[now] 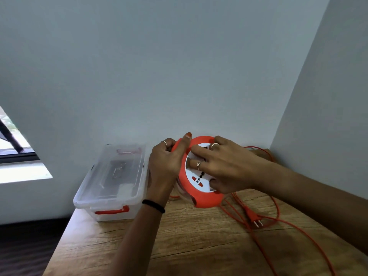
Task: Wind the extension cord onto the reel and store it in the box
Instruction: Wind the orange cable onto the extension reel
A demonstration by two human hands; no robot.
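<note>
An orange reel [207, 200] with a white socket face stands tilted on the wooden table [179, 246] near the wall. My left hand [166, 162] grips its left rim, thumb along the front edge. My right hand [223, 164] lies over the white face, fingers curled into its recesses. The orange cord [282, 222] lies loose in loops on the table to the right, its plug [254, 217] beside the reel. A clear plastic box [111, 182] with a closed lid and an orange latch stands at the table's left end.
Walls close in behind the table and on the right. The table's left edge drops to a dark floor. A window sits low at the far left.
</note>
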